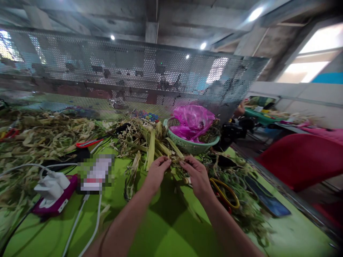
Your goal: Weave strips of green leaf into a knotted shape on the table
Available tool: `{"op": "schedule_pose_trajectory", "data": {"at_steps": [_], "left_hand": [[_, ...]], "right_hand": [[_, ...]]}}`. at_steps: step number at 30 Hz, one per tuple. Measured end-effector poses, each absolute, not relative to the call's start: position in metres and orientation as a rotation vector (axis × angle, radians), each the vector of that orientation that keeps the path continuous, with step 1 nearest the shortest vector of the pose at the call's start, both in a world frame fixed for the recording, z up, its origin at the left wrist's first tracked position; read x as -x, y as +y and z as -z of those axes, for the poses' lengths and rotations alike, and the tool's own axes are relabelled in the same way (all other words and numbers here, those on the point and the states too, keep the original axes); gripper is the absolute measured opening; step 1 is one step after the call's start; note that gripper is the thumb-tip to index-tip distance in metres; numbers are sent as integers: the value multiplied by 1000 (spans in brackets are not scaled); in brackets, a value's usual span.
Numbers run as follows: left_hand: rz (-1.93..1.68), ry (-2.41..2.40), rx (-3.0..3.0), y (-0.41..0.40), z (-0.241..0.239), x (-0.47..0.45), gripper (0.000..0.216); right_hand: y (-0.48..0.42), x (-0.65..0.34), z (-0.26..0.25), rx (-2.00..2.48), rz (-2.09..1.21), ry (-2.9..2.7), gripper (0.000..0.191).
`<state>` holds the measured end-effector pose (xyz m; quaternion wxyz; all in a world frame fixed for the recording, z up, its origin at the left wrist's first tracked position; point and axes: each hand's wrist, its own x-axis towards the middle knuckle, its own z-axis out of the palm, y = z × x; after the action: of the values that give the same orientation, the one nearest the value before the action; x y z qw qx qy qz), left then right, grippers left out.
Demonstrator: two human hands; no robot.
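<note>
The left hand (pixel 156 174) and right hand (pixel 197 175) are bare, forearms unsleeved.

Teal basket (pixel 193 147) with pink bag (pixel 193 120) just beyond right hand (pixel 197 175). Yellow scissors (pixel 225 186) just right of it. White charger (pixel 52 185) on magenta power bank (pixel 57 203), well left of left hand (pixel 157 171). Mesh screen (pixel 120 71) behind. Red chair (pixel 300 160) far right.
</note>
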<state>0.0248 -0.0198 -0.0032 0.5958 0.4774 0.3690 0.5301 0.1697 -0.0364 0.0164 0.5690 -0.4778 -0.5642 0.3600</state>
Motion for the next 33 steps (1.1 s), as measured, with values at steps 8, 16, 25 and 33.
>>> {"op": "schedule_pose_trajectory", "data": {"at_steps": [8, 16, 25, 33], "left_hand": [[-1179, 801, -1293, -16, 9, -29, 24], [-1247, 774, -1183, -21, 6, -29, 19], [-1299, 803, -934, -21, 1, -26, 24], [-1188, 764, -1260, -16, 1, -20, 29]], "right_hand": [[-33, -172, -14, 1096, -798, -1299, 10], [-35, -170, -14, 1112, -853, -1317, 11], [-39, -166, -20, 1168, -963, -1307, 13], [-34, -170, -13, 1102, -922, -1320, 6]]}}
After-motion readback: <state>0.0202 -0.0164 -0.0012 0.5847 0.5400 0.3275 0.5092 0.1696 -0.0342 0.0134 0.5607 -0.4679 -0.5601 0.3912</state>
